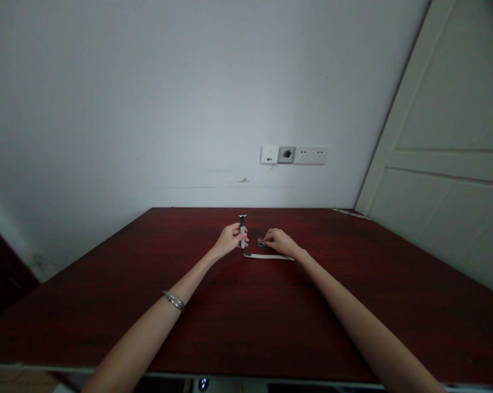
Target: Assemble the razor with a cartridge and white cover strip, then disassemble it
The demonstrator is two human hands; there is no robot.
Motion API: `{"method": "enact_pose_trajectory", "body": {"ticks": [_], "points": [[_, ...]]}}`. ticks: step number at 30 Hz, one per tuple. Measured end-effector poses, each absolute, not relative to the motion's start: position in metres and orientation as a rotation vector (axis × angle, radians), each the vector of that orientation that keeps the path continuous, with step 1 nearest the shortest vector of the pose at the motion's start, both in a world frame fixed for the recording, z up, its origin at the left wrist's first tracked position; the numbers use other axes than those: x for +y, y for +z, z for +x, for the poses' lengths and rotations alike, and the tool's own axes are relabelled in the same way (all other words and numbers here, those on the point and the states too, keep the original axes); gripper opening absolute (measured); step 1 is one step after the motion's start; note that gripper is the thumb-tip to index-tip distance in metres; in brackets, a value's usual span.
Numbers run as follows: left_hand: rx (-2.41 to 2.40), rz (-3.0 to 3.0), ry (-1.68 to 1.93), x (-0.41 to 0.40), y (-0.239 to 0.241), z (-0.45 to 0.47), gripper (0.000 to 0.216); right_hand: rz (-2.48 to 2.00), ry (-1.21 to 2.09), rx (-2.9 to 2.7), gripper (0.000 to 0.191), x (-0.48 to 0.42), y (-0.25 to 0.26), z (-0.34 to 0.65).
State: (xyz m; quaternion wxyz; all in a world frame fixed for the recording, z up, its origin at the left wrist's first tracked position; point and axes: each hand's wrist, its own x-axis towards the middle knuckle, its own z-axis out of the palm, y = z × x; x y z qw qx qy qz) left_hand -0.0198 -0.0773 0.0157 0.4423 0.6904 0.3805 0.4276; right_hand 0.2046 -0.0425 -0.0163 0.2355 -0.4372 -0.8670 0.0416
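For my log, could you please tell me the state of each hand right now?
Left hand: closed, holding a razor-like tool upright.
Right hand: at a small dark item; grip cannot be told.

A glossy reddish-brown tabletop (107, 305) with a pale front edge runs back to a plain whitish wall (189, 82). Low on that wall, right of centre, sits a row of fittings: a white plate with small ports (269, 147), a grey-framed plate with a dark middle (280, 155) beside it, then a wide white double socket (310, 155). Dark scuff marks (243, 180) and a thin horizontal line stain the paint below and to their left. A pale panelled door (446, 164) leans into view on the right; a narrow light-coloured strip (350, 214) lies along the tabletop's far right corner. At the left edge stands a dark brown panel (3, 273), with light brown flooring (17, 379) in the lower left corner. Below the front edge, a small round dark object (203, 384) shows a bright spot.
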Motion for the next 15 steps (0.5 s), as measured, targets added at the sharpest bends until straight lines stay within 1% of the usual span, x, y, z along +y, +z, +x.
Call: {"method": "enact_pose_trajectory", "body": {"ticks": [15], "points": [[0.951, 1.698, 1.05, -0.0798, 0.0186, -0.0167, 0.015, -1.28, 0.09, -2.427, 0.022, -0.0514, -0.0104, 0.2029]]}}
